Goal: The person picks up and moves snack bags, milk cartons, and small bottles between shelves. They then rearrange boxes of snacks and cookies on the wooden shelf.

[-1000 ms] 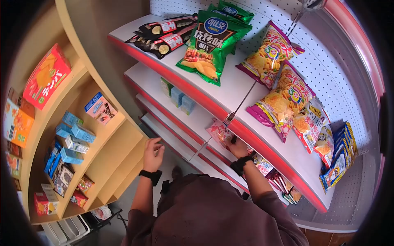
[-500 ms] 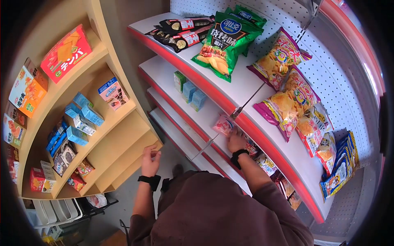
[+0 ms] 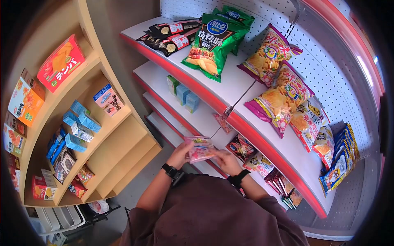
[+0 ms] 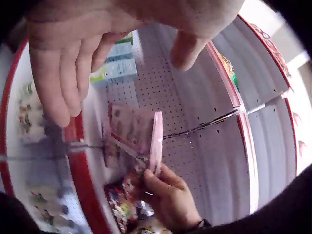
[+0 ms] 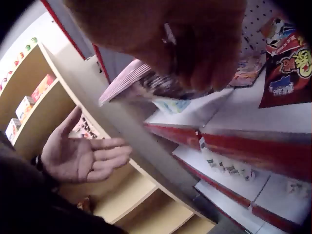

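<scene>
My right hand (image 3: 229,163) pinches a pink snack packet (image 3: 200,149) by its edge, in front of the white shelf unit. In the left wrist view the thumb and fingers of the right hand (image 4: 170,197) grip the packet's lower end. My left hand (image 3: 179,155) is at the packet's other side and overlaps it in the head view. Seen from the right wrist, the left hand (image 5: 83,156) has its palm turned up, fingers straight and thumb spread. Another pink packet (image 3: 223,122) lies on the shelf behind, partly under the upper shelf's edge.
On the upper shelf (image 3: 234,88) lie a green chip bag (image 3: 211,47), black packets (image 3: 172,40) and purple-edged snack bags (image 3: 283,96). Below stand small blue boxes (image 3: 187,99) beside dark red packets (image 3: 241,147). A wooden shelf (image 3: 127,143) with boxed snacks stands left.
My right hand has drawn a pink packet out from the shelf toward my body. The left hand has moved right, from beside the wooden shelf to the packet.
</scene>
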`<state>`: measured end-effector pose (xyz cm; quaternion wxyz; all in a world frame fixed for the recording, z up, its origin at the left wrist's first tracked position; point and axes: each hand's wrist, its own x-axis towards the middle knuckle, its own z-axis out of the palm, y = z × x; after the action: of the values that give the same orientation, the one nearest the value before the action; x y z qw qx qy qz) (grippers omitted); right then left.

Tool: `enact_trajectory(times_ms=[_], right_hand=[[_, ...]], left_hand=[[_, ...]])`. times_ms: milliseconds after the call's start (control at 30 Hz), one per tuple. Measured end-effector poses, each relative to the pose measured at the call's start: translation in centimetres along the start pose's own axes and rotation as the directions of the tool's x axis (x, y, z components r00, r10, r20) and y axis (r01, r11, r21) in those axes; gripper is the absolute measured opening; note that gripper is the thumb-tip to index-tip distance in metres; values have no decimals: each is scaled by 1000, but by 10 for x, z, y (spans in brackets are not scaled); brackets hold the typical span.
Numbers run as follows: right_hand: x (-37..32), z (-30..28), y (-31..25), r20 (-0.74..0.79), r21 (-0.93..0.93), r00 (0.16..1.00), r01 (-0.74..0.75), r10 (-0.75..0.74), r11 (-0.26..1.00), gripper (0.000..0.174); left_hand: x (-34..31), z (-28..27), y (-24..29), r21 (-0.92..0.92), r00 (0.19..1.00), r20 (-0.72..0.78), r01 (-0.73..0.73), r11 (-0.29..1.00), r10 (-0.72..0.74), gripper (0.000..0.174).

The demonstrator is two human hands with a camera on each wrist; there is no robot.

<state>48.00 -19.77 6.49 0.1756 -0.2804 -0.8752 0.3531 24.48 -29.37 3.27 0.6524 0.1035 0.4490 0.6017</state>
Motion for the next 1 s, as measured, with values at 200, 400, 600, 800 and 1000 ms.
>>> enact_trajectory(times_ms=[200, 400, 600, 800, 1000], right_hand=[[11, -23, -15, 219, 123, 964, -178, 148, 976, 69], [72, -17, 61, -115, -359, 959, -282, 257, 890, 62], [133, 20, 165, -56, -478, 927, -351, 371, 805, 69], [146, 48, 189, -158, -471, 894, -441, 419, 764, 68], [127, 12, 128, -189, -204, 912, -398, 363, 894, 43]], left_hand=[[-1, -12, -5, 97, 935, 20, -354, 930, 353, 49], [-56, -74, -2, -73, 888, -147, -449, 891, 435, 58], [-116, -97, -8, -162, 810, -270, -571, 805, 521, 54], [-124, -104, -15, -216, 788, -306, -605, 766, 535, 48], [-111, -89, 1, -211, 817, -259, -569, 795, 516, 41]])
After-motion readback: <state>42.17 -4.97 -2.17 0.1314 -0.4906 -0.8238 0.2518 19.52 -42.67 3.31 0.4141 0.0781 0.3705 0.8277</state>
